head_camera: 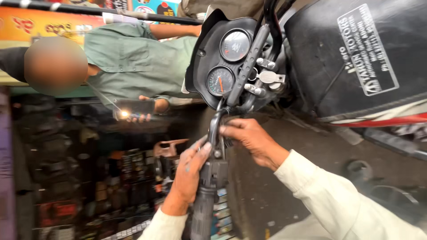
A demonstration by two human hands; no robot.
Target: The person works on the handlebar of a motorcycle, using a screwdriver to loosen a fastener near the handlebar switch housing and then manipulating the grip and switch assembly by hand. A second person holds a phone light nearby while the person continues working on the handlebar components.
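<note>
Both hands set on a motorcycle handlebar (212,175) w/ its lever (215,119).

The grip's end is cut off at the frame bottom. Left hand (189,173), fingers loosely curled, is laid against the switch housing (214,171); right hand (249,135) is closed around the lever base, beside the dials (227,62).

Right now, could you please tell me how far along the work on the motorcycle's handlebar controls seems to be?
It looks mid-way at most. Done: little that shows; the switch housing sits in place on the handlebar above the rubber grip. In hand: the left hand rests on the housing, and the right hand pinches near the lever by its pivot. Left: I cannot tell, as no tool or loose part is visible.
</note>
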